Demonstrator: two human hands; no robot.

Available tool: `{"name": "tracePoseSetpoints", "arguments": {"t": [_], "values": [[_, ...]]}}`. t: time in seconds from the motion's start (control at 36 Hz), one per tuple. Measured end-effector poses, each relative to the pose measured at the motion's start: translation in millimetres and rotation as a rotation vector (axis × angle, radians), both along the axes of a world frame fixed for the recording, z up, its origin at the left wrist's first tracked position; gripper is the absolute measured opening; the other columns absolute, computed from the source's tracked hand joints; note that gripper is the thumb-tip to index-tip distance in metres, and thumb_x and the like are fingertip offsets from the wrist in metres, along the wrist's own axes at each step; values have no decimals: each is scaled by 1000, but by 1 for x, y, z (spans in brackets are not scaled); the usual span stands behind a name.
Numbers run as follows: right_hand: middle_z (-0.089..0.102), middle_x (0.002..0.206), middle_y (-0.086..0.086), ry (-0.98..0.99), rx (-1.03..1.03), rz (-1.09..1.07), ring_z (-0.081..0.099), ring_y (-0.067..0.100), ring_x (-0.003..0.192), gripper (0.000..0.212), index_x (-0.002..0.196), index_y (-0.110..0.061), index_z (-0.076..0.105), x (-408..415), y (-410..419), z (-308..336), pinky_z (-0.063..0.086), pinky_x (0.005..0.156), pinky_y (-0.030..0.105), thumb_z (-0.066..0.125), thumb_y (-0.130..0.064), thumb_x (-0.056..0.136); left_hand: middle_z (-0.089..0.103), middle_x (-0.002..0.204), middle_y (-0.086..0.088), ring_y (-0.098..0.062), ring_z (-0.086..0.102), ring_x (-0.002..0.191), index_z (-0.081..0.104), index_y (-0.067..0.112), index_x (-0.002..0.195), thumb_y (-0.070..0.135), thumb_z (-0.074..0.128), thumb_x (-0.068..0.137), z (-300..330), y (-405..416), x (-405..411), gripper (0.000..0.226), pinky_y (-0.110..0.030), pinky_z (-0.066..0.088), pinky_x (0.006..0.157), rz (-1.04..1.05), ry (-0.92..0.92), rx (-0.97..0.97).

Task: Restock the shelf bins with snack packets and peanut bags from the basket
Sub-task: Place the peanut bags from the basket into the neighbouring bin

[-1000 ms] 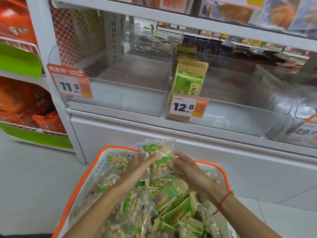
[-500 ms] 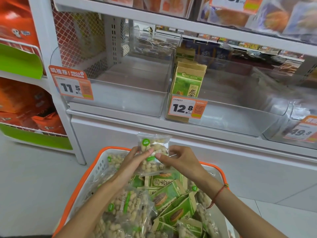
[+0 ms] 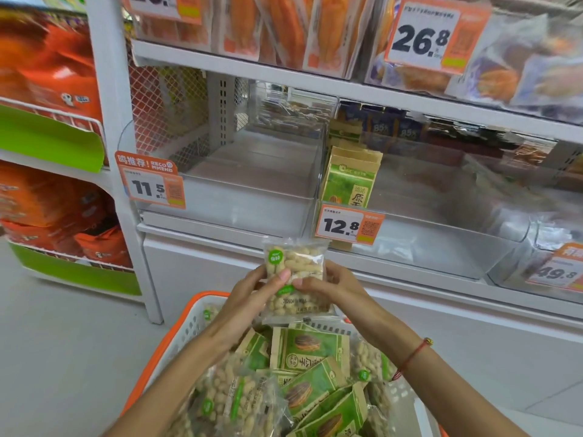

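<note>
In the foreground, an orange-rimmed basket (image 3: 176, 337) is seen heaped with stock: at least four green seed packets (image 3: 310, 350) and at least three clear peanut bags (image 3: 235, 402) can be counted, with more partly buried.

Above the basket, one peanut bag (image 3: 295, 280) is held upright, clear of the pile, gripped at its sides by the left hand (image 3: 252, 294) and the right hand (image 3: 331, 287), thumbs pressed on its face. The step in hand is judged to be transfer of this bag to the shelf.

Beyond, two clear bins are noted. The left bin (image 3: 227, 212), tagged 11.5, appears unstocked; the right bin (image 3: 441, 244), tagged 12.8, holds a short row of green packets (image 3: 348, 181), number not determinable. The next move is judged to call for a lift over the left bin's front wall.
</note>
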State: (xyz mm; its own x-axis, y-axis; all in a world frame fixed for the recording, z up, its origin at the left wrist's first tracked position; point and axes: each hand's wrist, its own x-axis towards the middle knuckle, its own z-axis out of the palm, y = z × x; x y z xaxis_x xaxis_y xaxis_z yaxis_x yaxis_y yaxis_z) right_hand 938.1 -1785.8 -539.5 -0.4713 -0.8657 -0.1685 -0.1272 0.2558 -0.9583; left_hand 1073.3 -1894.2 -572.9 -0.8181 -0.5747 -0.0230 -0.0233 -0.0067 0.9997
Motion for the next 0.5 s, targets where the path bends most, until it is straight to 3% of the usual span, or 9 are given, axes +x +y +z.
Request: {"name": "tracePoseSetpoints", "arguments": {"t": [0.17, 0.28, 0.39, 0.44, 0.5], "values": [[71, 108, -2, 11, -129, 7, 67, 12, 99, 57, 116, -19, 60, 6, -17, 28, 51, 71, 16, 81, -33, 65, 70, 101, 11, -5, 62, 102, 68, 31, 98, 68, 56, 65, 32, -31, 6, 51, -18, 46, 85, 35, 109, -122], [71, 107, -6, 29, -190, 41, 67, 7, 98, 57, 114, -25, 60, 12, -46, 52, 52, 77, 17, 79, -36, 60, 70, 94, 11, -5, 62, 92, 67, 28, 95, 71, 36, 75, 51, -61, 11, 56, -25, 44, 82, 481, 268, -90], [72, 106, -2, -16, -206, 53, 68, 14, 99, 66, 117, -19, 62, 15, -89, 79, 51, 90, 31, 84, -36, 58, 63, 94, 3, -23, 59, 93, 58, 29, 92, 36, 42, 99, 66, -111, 24, 19, -34, 43, 76, 915, 115, -377], [74, 101, -2, -62, -176, 63, 69, 11, 93, 54, 114, -15, 65, 17, -108, 94, 51, 80, 25, 81, -33, 65, 63, 97, 3, -24, 60, 91, 55, 33, 98, 27, 49, 95, 75, -140, 32, 9, -39, 47, 75, 1008, 54, -552], [74, 92, -11, -85, -141, 100, 68, -1, 79, 35, 108, -17, 69, 15, -126, 106, 47, 65, 15, 71, -32, 76, 61, 99, 8, -22, 59, 91, 53, 34, 101, 21, 54, 91, 84, -167, 39, 17, -41, 48, 74, 1042, 23, -660]]}}
